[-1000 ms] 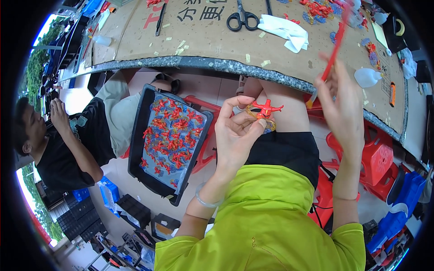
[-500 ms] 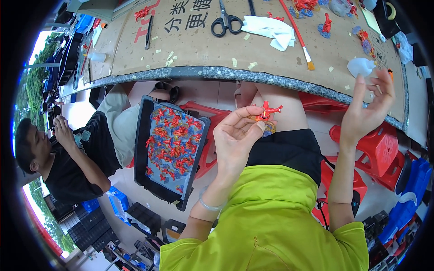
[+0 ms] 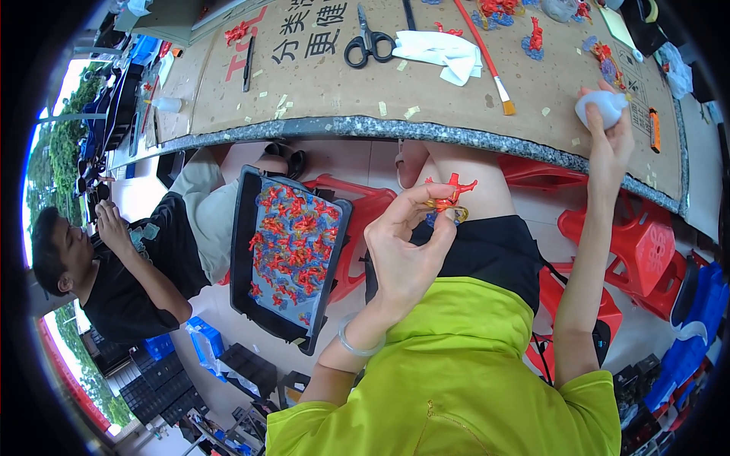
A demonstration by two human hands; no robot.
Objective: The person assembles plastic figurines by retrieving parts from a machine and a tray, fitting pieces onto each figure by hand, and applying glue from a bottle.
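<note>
hands well apart: the left hand (image 3: 407, 247) pinches a red figure (image 3: 458, 185) with a see-through yellow and blue base between thumb and fingers, above the lap on the near side of the table; the right hand (image 3: 614, 144) is closed round a white squeeze bottle (image 3: 603, 108) at the right of the cardboard (image 3: 327, 91). i cannot tell whether the bottle is lifted clear.

work on the held piece looks unfinished, judging by the grip on both items. many similar figures (image 3: 295, 247) lie in the black tray (image 3: 262, 313) to the left, and more sit at the far right of the cardboard; which are done cannot be told.

half a second ago the right hand was open beside the bottle. a second ago it held the red-handled brush (image 3: 479, 47), now lying right of the white cloth (image 3: 441, 53). the left hand's pinch is unchanged.
</note>
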